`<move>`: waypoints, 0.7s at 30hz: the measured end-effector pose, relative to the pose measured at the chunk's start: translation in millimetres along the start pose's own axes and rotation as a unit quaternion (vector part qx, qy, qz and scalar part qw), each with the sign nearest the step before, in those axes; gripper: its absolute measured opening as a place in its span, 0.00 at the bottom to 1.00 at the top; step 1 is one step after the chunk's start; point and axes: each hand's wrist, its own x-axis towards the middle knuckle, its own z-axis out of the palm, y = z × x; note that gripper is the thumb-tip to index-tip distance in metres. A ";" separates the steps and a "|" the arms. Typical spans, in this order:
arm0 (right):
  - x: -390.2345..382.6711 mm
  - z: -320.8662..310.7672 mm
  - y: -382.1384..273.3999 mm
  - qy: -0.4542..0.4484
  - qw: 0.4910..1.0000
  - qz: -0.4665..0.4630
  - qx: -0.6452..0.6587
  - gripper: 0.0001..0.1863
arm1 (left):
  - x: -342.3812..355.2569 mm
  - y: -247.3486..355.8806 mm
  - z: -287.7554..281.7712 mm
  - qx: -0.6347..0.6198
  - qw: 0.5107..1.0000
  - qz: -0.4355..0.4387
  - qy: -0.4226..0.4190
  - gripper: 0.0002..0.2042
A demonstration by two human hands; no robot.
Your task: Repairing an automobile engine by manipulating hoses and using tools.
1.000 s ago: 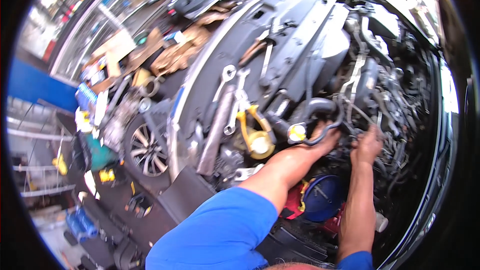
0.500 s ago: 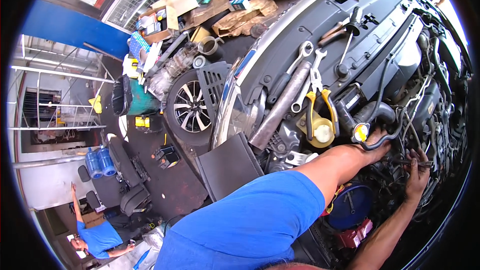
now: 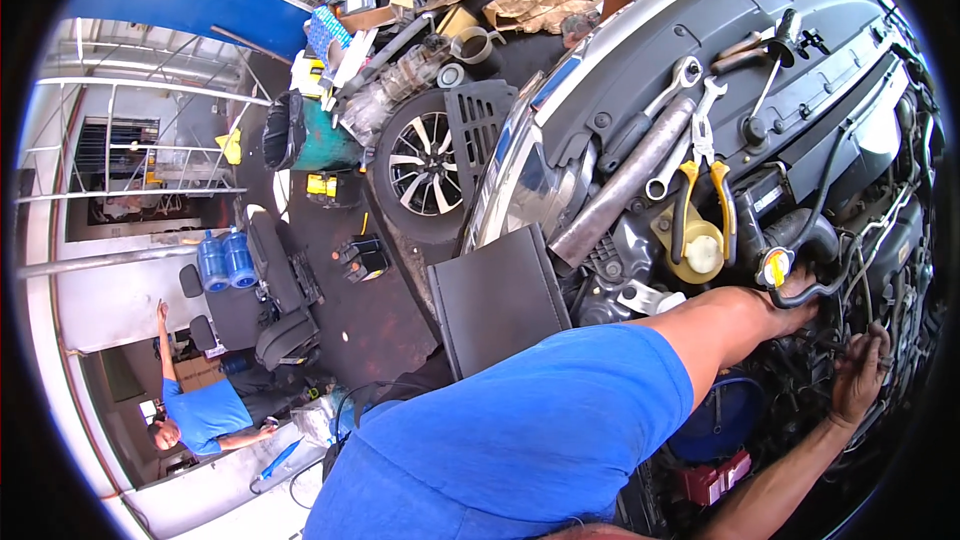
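My left hand (image 3: 797,302) reaches into the engine bay, beside a black hose and a yellow-marked cap (image 3: 773,268). Its fingers are hidden behind the hose and in shadow. Lower right, my right hand (image 3: 862,375) is raised among dark pipes and wiring, its fingers curled together; what they hold, if anything, is hard to see. Near my left forearm lie pliers with yellow-black handles (image 3: 727,210), resting by a yellowish reservoir with a pale cap (image 3: 703,254). Beside them are a metal tube (image 3: 625,185), a ratchet (image 3: 688,70) and a wrench (image 3: 667,168).
A dark blue round container (image 3: 715,420) and a red box (image 3: 715,480) sit below my arms. A black panel (image 3: 500,295) leans near the bumper. Beyond are a wheel (image 3: 425,165), cardboard boxes (image 3: 372,0), and a person in blue (image 3: 207,415) at far left.
The whole view has shifted, so the car sits further right in the picture. My right hand's fingers now point upward; the dark bar seen in it before no longer shows. My left hand stays by the hose.
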 end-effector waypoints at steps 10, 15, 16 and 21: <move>-8.8 22.7 19.4 0.152 0.986 -0.067 0.032 0.19 | 7.6 -8.7 21.0 0.009 0.999 -0.031 -0.029 0.17; -25.5 -23.9 -2.9 0.073 0.986 0.039 -0.147 0.17 | 5.3 -14.2 23.5 0.018 1.000 0.003 -0.003 0.18; -26.7 -31.7 -3.8 0.074 0.981 0.054 -0.170 0.17 | 5.4 -15.1 24.7 0.003 1.000 0.006 0.010 0.18; -26.2 -39.2 13.3 0.108 0.946 -0.008 -0.305 0.16 | 11.0 -14.2 29.0 0.010 1.000 0.013 -0.020 0.17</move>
